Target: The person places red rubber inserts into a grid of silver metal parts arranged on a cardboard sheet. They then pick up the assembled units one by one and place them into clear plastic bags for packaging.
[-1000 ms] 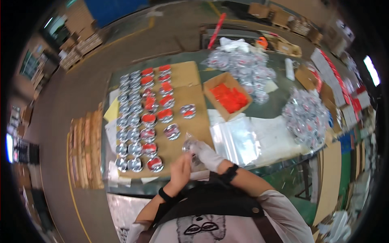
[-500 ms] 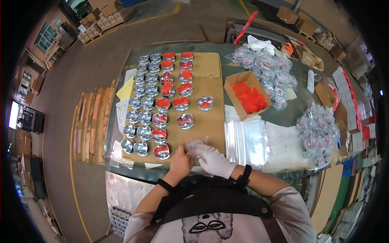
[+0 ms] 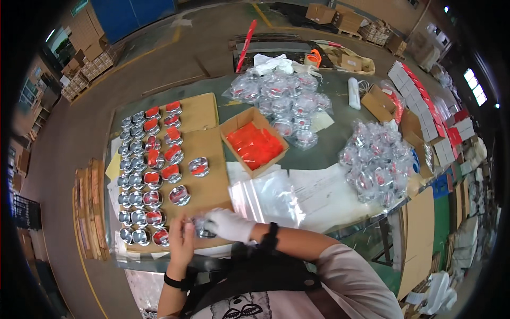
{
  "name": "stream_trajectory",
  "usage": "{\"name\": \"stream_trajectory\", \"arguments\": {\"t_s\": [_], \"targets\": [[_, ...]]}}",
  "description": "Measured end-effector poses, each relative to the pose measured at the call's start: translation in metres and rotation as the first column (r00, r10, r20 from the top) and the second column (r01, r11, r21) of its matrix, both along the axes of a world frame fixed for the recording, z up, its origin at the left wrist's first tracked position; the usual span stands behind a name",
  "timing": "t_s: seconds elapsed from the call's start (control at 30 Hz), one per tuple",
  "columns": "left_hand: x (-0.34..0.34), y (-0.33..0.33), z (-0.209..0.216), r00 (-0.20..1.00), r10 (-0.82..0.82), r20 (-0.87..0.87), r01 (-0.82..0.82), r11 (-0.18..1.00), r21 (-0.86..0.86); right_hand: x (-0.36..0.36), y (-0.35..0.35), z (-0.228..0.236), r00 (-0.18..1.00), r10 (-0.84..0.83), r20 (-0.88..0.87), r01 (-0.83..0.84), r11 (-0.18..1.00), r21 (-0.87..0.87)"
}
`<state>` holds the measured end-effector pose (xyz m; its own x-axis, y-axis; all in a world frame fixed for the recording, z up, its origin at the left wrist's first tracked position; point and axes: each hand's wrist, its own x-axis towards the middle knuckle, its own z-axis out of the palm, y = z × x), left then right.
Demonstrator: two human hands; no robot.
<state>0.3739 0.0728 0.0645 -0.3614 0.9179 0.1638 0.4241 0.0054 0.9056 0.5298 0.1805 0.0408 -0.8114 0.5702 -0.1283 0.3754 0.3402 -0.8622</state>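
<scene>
Fingers of the gloved right hand (image 3: 231,225) curl over a metal part (image 3: 205,230), with clear film (image 3: 198,217) showing beside it at the near edge of the work area. The bare left hand (image 3: 182,243) stands just left of it, its fingers raised and close together; whether they pinch the film I cannot tell. Both hands are over the near end of a brown cardboard sheet (image 3: 207,142). Two parts lie a little farther off, the nearer one (image 3: 179,195) and the farther one (image 3: 198,167), each with red on it. Left of these stand rows of silver parts (image 3: 136,200), the right-hand rows topped with red. Right of the sheet lie flat clear bags (image 3: 264,198) and white paper (image 3: 325,192); beyond the bags, an open box (image 3: 237,154) holds red pieces (image 3: 255,144). Bagged parts form a right pile (image 3: 375,162) and a far pile (image 3: 281,94) on the green table (image 3: 325,152). Wooden planks (image 3: 89,210) stand at far left.
</scene>
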Motion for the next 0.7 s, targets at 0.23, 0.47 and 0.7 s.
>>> {"name": "stream_trajectory", "arguments": {"t_s": [0.23,0.47,0.7], "targets": [[0.09,0.09,-0.021,0.945,-0.317,-0.082,0.282,0.914,-0.292,0.137,0.176,0.014,0.762,-0.605,-0.231,0.607,0.545,0.578],[0.224,0.144,-0.105,0.751,-0.44,-0.493,0.127,0.828,-0.546,0.189,0.305,-0.054,0.639,-0.744,0.196,0.305,0.479,0.823],[0.176,0.118,-0.069,0.948,-0.31,0.07,0.317,0.907,-0.279,0.213,0.131,0.02,0.911,-0.358,0.202,0.274,0.895,0.351]]}}
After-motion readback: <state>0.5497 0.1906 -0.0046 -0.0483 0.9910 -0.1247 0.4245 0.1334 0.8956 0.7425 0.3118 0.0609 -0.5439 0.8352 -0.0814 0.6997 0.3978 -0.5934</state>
